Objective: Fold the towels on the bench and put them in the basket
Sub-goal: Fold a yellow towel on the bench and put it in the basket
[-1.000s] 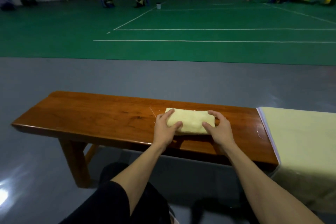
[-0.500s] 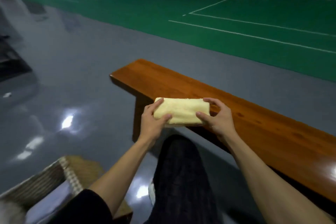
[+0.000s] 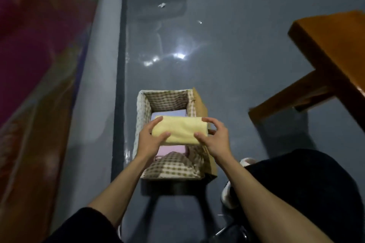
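Observation:
A folded yellow towel [image 3: 180,131] hangs just above the open basket [image 3: 142,108], held at both ends. My left hand [image 3: 149,140] grips its left end with the thumb on top. My right hand [image 3: 214,139] grips the right end the same way. The basket has a brown checked cloth lining and stands on a dark stool. Inside it lie a folded pale lilac towel [image 3: 169,114] at the far side and a pink towel [image 3: 171,149] nearer me, both partly hidden by the yellow one.
The end of the wooden bench [image 3: 333,49] and its leg are at the right. A red and orange padded wall [image 3: 39,65] runs along the left. Grey glossy floor [image 3: 227,55] surrounds the basket. My dark-trousered knee [image 3: 308,187] is at lower right.
Both hands lifted the folded yellow towel off the bench and carried it left, over the basket. My view swung from the bench down to the basket.

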